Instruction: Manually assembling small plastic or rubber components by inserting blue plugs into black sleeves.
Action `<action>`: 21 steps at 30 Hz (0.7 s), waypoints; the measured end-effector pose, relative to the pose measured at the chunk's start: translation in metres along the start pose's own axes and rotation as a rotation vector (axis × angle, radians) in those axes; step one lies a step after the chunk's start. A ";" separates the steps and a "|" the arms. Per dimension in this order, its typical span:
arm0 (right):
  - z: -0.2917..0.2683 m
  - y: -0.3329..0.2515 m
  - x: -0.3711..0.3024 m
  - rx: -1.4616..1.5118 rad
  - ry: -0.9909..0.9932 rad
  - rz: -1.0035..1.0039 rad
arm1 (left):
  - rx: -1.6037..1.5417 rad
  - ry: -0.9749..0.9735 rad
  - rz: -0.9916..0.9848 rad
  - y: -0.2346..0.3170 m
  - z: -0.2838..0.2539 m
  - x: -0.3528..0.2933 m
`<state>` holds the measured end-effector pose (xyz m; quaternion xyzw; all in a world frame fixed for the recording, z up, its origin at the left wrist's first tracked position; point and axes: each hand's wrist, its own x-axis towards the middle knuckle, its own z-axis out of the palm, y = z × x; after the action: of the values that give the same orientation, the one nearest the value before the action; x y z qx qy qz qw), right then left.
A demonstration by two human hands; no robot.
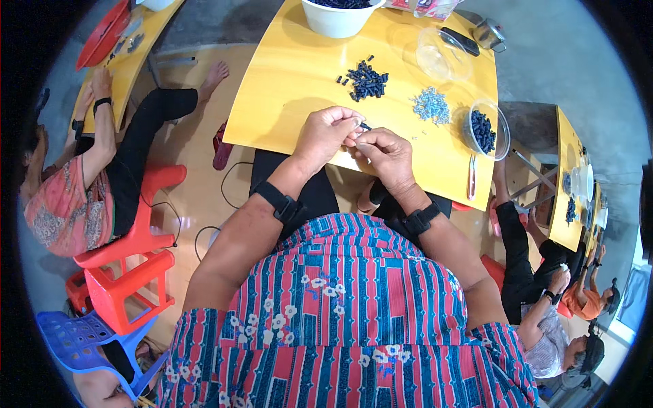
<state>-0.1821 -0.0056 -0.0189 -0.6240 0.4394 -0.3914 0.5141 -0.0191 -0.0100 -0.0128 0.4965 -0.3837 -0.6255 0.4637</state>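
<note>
My left hand [328, 138] and my right hand [390, 157] meet above the near edge of the yellow table [279, 102], fingertips almost touching. Both are closed in a pinch. A small black cylindrical part [365, 126] shows between the fingertips, mostly covered by them. Whether the right fingers also pinch something else is hidden. Just beyond my hands lies a loose pile of similar black parts [368, 81]. To its right is a heap of small clear bluish pieces [430, 107]. A clear round tub [505, 129] at the right edge holds more black parts.
A white bowl [337, 26] of black parts stands at the far edge. Far right are a clear container [435, 58], a black phone [460, 41] and a metal cup [488, 34]. A slim red-and-white tool [472, 178] lies near right. Other people sit at tables on both sides; red stools [129, 289] stand left.
</note>
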 end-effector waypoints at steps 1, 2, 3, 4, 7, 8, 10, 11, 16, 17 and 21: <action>0.000 -0.004 -0.001 0.002 0.001 -0.001 | -0.028 0.007 0.013 -0.001 -0.001 -0.002; -0.002 -0.009 -0.001 0.115 0.036 0.116 | -0.057 0.014 0.025 -0.001 -0.002 -0.004; -0.002 -0.014 -0.001 0.229 0.072 0.231 | -0.054 0.013 0.025 -0.002 -0.002 -0.005; -0.002 -0.014 0.000 0.231 0.074 0.231 | -0.050 0.014 0.038 -0.002 -0.003 -0.006; -0.004 -0.009 0.006 0.385 0.143 0.187 | -0.042 0.007 0.050 -0.002 -0.003 -0.005; -0.006 -0.008 0.005 0.386 0.147 0.187 | -0.041 -0.001 0.051 -0.002 -0.002 -0.005; -0.004 -0.015 0.007 0.453 0.176 0.240 | -0.020 0.002 0.047 -0.002 -0.003 -0.005; -0.003 -0.016 0.008 0.455 0.179 0.240 | -0.002 0.005 0.044 -0.003 -0.003 -0.005; -0.003 -0.016 0.010 0.424 0.170 0.281 | -0.027 -0.007 0.077 -0.007 -0.003 -0.003; -0.004 -0.015 0.010 0.425 0.176 0.283 | -0.021 -0.019 0.072 -0.006 -0.003 -0.003; -0.005 -0.008 0.011 0.417 0.133 0.269 | -0.032 -0.057 0.046 -0.004 -0.007 -0.001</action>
<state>-0.1828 -0.0165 -0.0098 -0.4132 0.4610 -0.4418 0.6492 -0.0128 -0.0079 -0.0173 0.4621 -0.3981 -0.6347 0.4745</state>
